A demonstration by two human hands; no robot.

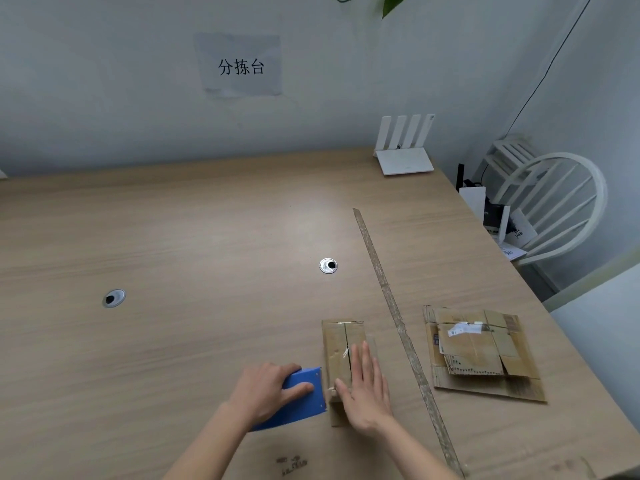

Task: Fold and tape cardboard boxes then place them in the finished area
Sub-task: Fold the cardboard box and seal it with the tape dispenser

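Box (344,355) sits bottom centre of frame, top flaps closed w/ a seam down the middle. My right hand (365,393) lies flat on it, fingers straight, just pressing, not gripping. Left hand (268,389) is curled round the blue dispenser (301,398) right at the box's near-left edge. Risks imo: box looks light, so a tape pull could drag it sideways if the palm eases off, and then the tape lands off the seam or wrinkles. Fingers also sit over the seam, so could tape over them. Flat stack (483,351) lower right, past the strip (398,320), is well apart.
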